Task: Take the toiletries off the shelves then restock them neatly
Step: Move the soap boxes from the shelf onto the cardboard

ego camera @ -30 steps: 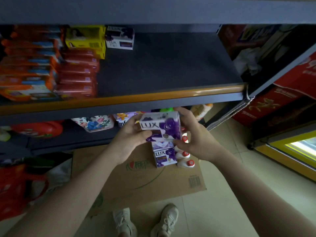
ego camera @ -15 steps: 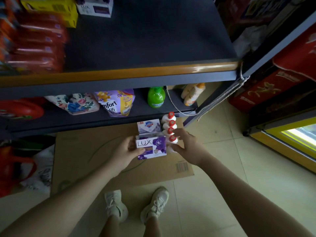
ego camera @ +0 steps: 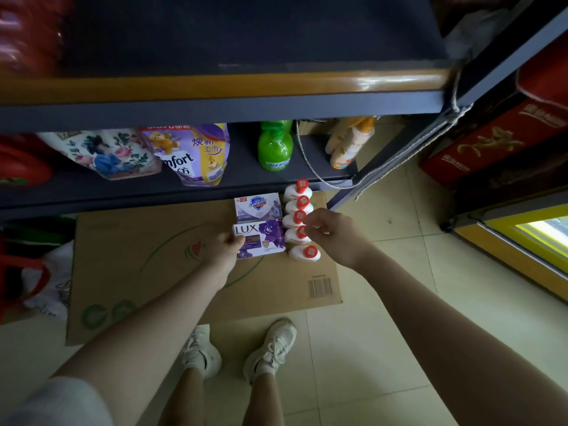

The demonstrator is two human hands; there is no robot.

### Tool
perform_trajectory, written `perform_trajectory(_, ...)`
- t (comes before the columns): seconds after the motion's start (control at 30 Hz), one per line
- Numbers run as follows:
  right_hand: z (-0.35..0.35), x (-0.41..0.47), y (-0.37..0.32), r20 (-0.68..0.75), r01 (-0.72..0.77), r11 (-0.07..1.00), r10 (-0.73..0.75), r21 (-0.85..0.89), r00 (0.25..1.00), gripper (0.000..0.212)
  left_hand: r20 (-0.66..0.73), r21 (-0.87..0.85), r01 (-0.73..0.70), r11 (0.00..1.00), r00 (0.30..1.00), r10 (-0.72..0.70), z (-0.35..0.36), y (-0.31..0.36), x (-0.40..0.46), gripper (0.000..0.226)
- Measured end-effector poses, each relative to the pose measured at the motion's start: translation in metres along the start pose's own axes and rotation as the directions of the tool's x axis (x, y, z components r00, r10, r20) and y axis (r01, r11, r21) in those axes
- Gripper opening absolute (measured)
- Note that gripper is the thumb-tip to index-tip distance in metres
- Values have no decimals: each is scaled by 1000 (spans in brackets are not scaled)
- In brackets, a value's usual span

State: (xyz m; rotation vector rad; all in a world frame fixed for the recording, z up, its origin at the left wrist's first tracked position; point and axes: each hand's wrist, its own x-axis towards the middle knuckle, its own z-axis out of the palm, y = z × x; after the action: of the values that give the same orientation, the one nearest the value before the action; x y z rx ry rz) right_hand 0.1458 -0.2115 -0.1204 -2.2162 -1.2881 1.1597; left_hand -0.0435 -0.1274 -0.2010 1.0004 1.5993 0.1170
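Note:
A purple LUX soap box (ego camera: 261,238) lies on flattened cardboard (ego camera: 147,272) on the floor, stacked on other boxes of the same kind. My left hand (ego camera: 222,252) pinches its left end. My right hand (ego camera: 335,235) is off the box, fingers loosely curled and holding nothing, over a row of several white bottles with red caps (ego camera: 297,207). A Safeguard soap box (ego camera: 258,206) lies just behind the LUX box. The upper shelf (ego camera: 246,84) with its orange front edge is bare on the right side.
The lower shelf holds a floral pack (ego camera: 104,153), a purple Comfort pouch (ego camera: 196,155), a green bottle (ego camera: 275,147) and orange-capped bottles (ego camera: 349,144). A cord (ego camera: 310,167) hangs off the shelf post. Red cartons (ego camera: 491,142) stand at the right, a red bag (ego camera: 21,272) at the left. My shoes (ego camera: 239,352) are on the tiles.
Both hands carried the LUX box down from shelf height onto the stack on the cardboard. My right hand has let go of it, and my view tilted down.

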Motion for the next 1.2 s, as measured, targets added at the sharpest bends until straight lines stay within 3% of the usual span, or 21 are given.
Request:
perform_trajectory(0.1, -5, -6, -15, -27, 79, 996, -78, 29, 997, 19, -22, 119, 10, 993, 1000, -7, 0, -2, 6, 31)
perform_trajectory(0.27, -10, -12, -46, -19, 158, 985, -157, 64, 987, 18, 212, -67, 2, 998, 977, 12, -18, 7, -2, 53)
perform_trajectory(0.4, -11, -2, -82, -32, 227, 969, -224, 101, 974, 17, 163, 14, -370, 929, 917, 363, -52, 35, -16, 41)
perform_trajectory(0.47, -15, 7, -108, -76, 270, 955, -262, 123, 962, 17, 119, 79, -586, 806, 808, 576, -81, 65, -35, 34)
perform_trajectory(0.57, -24, 18, -153, -177, 385, 908, -357, 165, 917, 17, 76, 367, -820, 439, 496, 865, -138, 112, -66, 34)
perform_trajectory(0.63, -30, 27, -186, -240, 464, 875, -424, 141, 873, 17, 107, 595, -784, 178, 297, 949, -177, 142, -74, 42)
perform_trajectory(0.7, -34, 41, -217, -327, 548, 834, -503, 59, 800, 17, 130, 756, -654, 20, 181, 975, -212, 166, -70, 50)
perform_trajectory(0.73, -35, 51, -232, -373, 580, 814, -537, 5, 757, 19, 132, 825, -565, -7, 180, 975, -226, 176, -66, 60)
perform_trajectory(0.8, -34, 76, -257, -440, 607, 789, -579, -91, 687, 20, 164, 908, -419, -15, 322, 933, -249, 191, -56, 92)
perform_trajectory(0.87, -27, 107, -274, -444, 571, 804, -577, -164, 685, 21, 215, 943, -328, -54, 481, 850, -262, 199, -43, 120)
perform_trajectory(0.9, -23, 122, -279, -405, 540, 811, -582, -227, 705, 23, 229, 951, -300, -77, 513, 828, -265, 199, -36, 126)
perform_trajectory(1.0, -22, 169, -291, -294, 410, 770, -588, -488, 754, 40, 234, 954, -285, -96, 505, 831, -269, 205, -18, 135)
perform_trajectory(1.1, -40, 214, -298, -266, 271, 780, -482, -564, 835, 61, 242, 942, -326, -78, 501, 831, -268, 210, -10, 138)
perform_trajectory(1.2, -54, 250, -302, -235, 207, 746, -440, -633, 867, 72, 252, 935, -344, -85, 479, 841, -269, 209, -5, 138)
